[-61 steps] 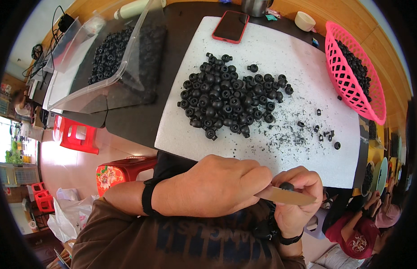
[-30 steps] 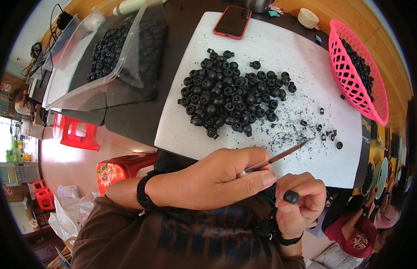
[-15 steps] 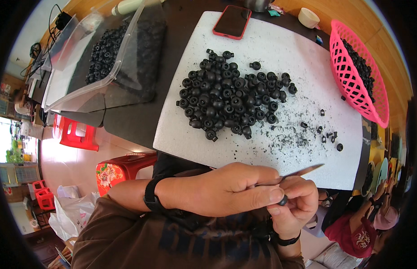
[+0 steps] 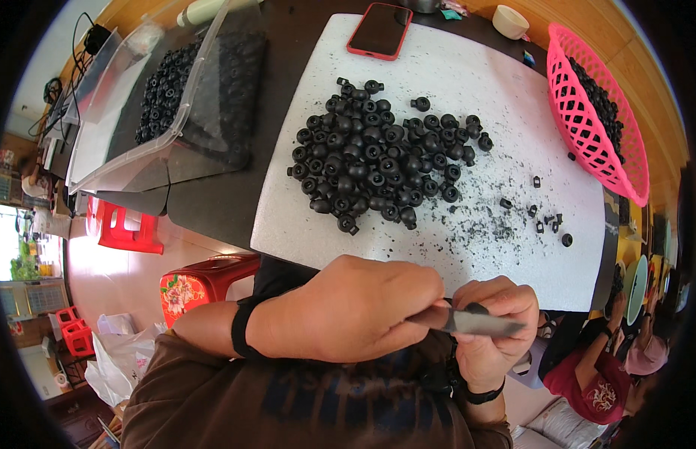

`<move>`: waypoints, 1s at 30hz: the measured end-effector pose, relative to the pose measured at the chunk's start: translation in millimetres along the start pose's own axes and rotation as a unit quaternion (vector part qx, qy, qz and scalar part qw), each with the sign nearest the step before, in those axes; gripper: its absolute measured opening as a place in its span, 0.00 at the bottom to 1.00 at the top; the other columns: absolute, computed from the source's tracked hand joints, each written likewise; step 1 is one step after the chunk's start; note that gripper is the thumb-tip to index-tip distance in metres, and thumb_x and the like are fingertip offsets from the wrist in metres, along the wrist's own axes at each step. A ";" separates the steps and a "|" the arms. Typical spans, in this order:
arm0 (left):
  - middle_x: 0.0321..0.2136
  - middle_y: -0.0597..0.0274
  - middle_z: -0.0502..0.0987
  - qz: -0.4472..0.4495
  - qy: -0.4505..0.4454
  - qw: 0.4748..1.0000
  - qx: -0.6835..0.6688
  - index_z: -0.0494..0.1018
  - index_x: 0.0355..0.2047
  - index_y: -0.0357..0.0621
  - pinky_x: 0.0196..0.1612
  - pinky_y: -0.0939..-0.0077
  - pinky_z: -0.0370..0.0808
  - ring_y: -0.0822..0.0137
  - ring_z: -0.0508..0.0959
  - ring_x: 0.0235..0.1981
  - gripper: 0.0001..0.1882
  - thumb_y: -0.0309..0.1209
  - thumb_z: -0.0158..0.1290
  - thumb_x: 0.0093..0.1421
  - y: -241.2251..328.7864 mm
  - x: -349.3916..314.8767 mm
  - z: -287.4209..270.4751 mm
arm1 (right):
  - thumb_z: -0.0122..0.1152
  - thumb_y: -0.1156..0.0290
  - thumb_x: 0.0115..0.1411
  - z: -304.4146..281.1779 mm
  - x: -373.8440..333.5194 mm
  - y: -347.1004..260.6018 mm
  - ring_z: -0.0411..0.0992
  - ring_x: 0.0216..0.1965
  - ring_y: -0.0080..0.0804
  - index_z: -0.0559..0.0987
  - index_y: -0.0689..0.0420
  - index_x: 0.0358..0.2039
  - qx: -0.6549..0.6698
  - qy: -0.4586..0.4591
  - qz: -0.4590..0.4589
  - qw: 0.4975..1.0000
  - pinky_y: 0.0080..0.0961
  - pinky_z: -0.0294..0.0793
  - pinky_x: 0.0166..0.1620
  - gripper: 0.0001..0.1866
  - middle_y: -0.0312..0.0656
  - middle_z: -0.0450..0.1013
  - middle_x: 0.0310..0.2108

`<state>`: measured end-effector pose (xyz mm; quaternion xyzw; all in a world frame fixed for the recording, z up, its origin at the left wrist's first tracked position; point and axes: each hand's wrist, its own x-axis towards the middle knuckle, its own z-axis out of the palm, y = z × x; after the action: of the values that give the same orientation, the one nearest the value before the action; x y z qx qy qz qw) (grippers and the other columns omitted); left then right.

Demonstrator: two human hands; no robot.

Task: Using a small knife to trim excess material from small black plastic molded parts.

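Note:
My left hand (image 4: pixel 355 310) grips a small knife (image 4: pixel 479 322), its flat blade pointing right across my right hand. My right hand (image 4: pixel 491 333) is closed on a small black round part (image 4: pixel 475 307), with the blade lying against it. Both hands sit close together below the near edge of a white board (image 4: pixel 505 82). A heap of the same black round parts (image 4: pixel 381 157) lies in the middle of the board. Black shavings and a few loose parts (image 4: pixel 546 221) are scattered at its right.
A pink plastic basket (image 4: pixel 580 112) with black parts stands at the right. A clear plastic bin (image 4: pixel 175 112) with more parts sits at the left. A red-cased phone (image 4: pixel 379 30) lies at the board's far edge. Red stools (image 4: pixel 127 228) stand below the table.
The knife blade, raised and angled up a second ago, has come down flat against the part in my right hand. My hands have drawn closer together.

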<state>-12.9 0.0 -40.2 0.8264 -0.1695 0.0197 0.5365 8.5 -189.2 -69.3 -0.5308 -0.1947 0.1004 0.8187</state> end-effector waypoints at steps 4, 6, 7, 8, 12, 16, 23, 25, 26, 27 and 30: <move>0.18 0.61 0.70 0.061 0.007 0.996 0.063 0.68 0.27 0.42 0.17 0.71 0.67 0.60 0.73 0.17 0.09 0.27 0.58 0.50 -1.5 -2.0 4.3 | 0.66 0.84 0.47 2.8 0.7 2.4 0.70 0.31 0.26 0.67 0.62 0.36 -0.017 0.001 -0.017 1.000 0.16 0.67 0.34 0.19 0.50 0.71 0.34; 0.17 0.61 0.69 0.073 0.003 0.994 0.082 0.68 0.27 0.42 0.17 0.71 0.67 0.61 0.72 0.16 0.09 0.28 0.58 0.50 -1.8 -2.4 4.9 | 0.66 0.84 0.47 4.6 -0.5 1.5 0.70 0.32 0.26 0.67 0.62 0.35 -0.003 0.006 -0.011 1.000 0.16 0.68 0.35 0.18 0.51 0.71 0.34; 0.17 0.61 0.69 0.075 -0.002 0.993 0.090 0.68 0.27 0.42 0.17 0.71 0.67 0.61 0.72 0.16 0.09 0.28 0.58 0.50 -1.8 -2.5 5.2 | 0.67 0.81 0.47 5.8 -2.0 0.2 0.69 0.29 0.28 0.66 0.60 0.34 -0.025 0.021 0.002 0.999 0.20 0.68 0.33 0.18 0.49 0.70 0.31; 0.17 0.61 0.69 0.076 -0.007 0.992 0.097 0.68 0.27 0.42 0.17 0.71 0.67 0.61 0.72 0.16 0.10 0.29 0.59 0.50 -1.7 -2.4 5.4 | 0.68 0.77 0.47 6.9 -3.7 -1.4 0.69 0.27 0.29 0.66 0.59 0.32 -0.039 0.039 0.016 0.998 0.23 0.68 0.32 0.18 0.47 0.69 0.27; 0.17 0.61 0.69 0.075 0.002 0.993 0.093 0.67 0.26 0.42 0.17 0.70 0.67 0.60 0.72 0.16 0.10 0.28 0.58 0.50 -0.6 -1.9 6.7 | 0.69 0.75 0.47 7.2 -6.0 -3.9 0.68 0.25 0.31 0.65 0.58 0.31 -0.072 0.043 0.027 0.996 0.26 0.69 0.31 0.19 0.46 0.69 0.25; 0.17 0.61 0.69 0.057 -0.001 0.994 0.091 0.67 0.26 0.42 0.18 0.70 0.68 0.59 0.73 0.17 0.10 0.29 0.59 0.50 1.4 -1.7 8.1 | 0.68 0.86 0.44 5.7 -1.6 -5.0 0.70 0.32 0.27 0.67 0.60 0.35 -0.013 -0.022 -0.004 1.000 0.20 0.69 0.34 0.21 0.51 0.71 0.36; 0.19 0.59 0.70 -0.051 -0.002 0.997 0.053 0.68 0.29 0.39 0.24 0.70 0.69 0.61 0.74 0.21 0.06 0.25 0.53 0.53 0.5 -2.8 -0.5 | 0.67 0.84 0.44 -0.8 5.7 -16.9 0.69 0.25 0.25 0.69 0.64 0.34 -0.061 -0.051 -0.107 0.991 0.19 0.68 0.26 0.17 0.47 0.72 0.29; 0.19 0.60 0.70 -0.074 0.024 0.996 0.031 0.68 0.30 0.38 0.24 0.74 0.68 0.66 0.71 0.20 0.04 0.24 0.51 0.55 -2.2 -6.4 -10.1 | 0.66 0.82 0.43 -5.5 9.6 -30.1 0.65 0.22 0.23 0.68 0.62 0.32 -0.135 0.063 -0.098 0.984 0.15 0.63 0.22 0.17 0.43 0.70 0.26; 0.19 0.60 0.69 -0.094 0.040 0.995 0.014 0.68 0.30 0.37 0.24 0.76 0.67 0.68 0.70 0.20 0.03 0.24 0.50 0.56 -3.6 -8.8 -14.5 | 0.63 0.82 0.44 -12.6 17.8 -35.5 0.63 0.22 0.21 0.68 0.60 0.30 -0.210 0.131 -0.130 0.960 0.14 0.62 0.22 0.15 0.42 0.68 0.25; 0.18 0.62 0.67 -0.110 0.043 0.993 0.007 0.68 0.30 0.37 0.25 0.79 0.64 0.73 0.66 0.20 0.04 0.25 0.48 0.59 -4.9 -10.9 -16.3 | 0.60 0.81 0.48 -23.9 30.7 -45.6 0.62 0.22 0.20 0.68 0.60 0.32 -0.216 0.143 -0.158 0.953 0.14 0.62 0.24 0.12 0.41 0.67 0.25; 0.18 0.63 0.66 -0.157 0.031 0.987 -0.003 0.68 0.30 0.36 0.25 0.79 0.64 0.75 0.65 0.21 0.05 0.26 0.47 0.60 -7.8 -17.0 -17.3 | 0.54 0.77 0.57 -61.7 89.0 -79.1 0.60 0.23 0.18 0.71 0.64 0.37 -0.382 0.235 -0.196 0.872 0.13 0.59 0.28 0.07 0.36 0.68 0.24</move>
<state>-24.0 22.7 -43.4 0.8402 -0.0212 -0.0400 0.5404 111.8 -240.4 -0.8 -0.7612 -0.1198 -0.2724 0.5762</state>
